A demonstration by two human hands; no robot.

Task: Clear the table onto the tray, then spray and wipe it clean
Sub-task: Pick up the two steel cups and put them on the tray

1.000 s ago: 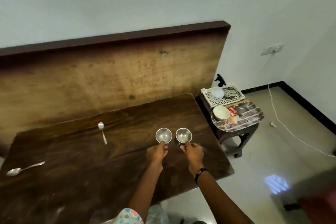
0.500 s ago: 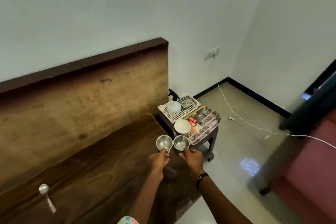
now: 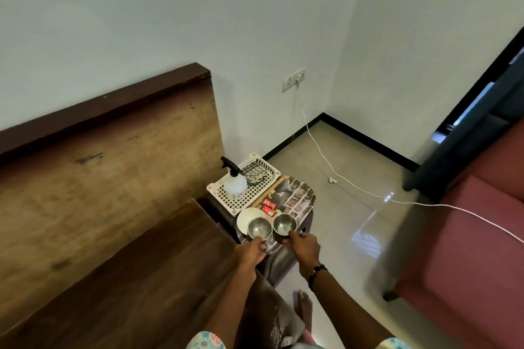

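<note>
Each hand (left hand (image 3: 253, 249), right hand (image 3: 303, 245)) pinches one steel cup's rim (left cup (image 3: 259, 228), right cup (image 3: 284, 224)) above the tray (image 3: 307, 198) for set-down.

There is one view, from a camera worn on the person's head. It looks forward and steeply down past both forearms toward the room corner. The wooden surface (image 3: 158, 278) fills the lower left, close beneath the lens; the tray (image 3: 303, 201) on its low stool sits near the centre, at arm's reach. The wide lens bends the walls and floor (image 3: 354, 207) outward.
</note>
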